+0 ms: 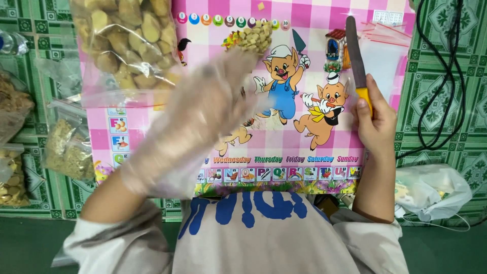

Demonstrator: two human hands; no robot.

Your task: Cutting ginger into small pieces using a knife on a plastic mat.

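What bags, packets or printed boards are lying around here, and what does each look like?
Clear bag, top left: tan root chunks.
Small clear bag, left: beige crumbs.
Clear bags, far left edge: tan pieces.
Pink checked board, centre: cartoon pigs, coloured picture tiles.
White plastic bag, lower right: crumpled.

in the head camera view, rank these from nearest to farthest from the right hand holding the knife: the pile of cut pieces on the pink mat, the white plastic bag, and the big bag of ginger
Measured from the right hand:
1. White plastic bag, just below and to its right, on the green floor.
2. Pile of cut pieces, up and leftward on the mat.
3. Big bag of ginger, far left, at the mat's top corner.
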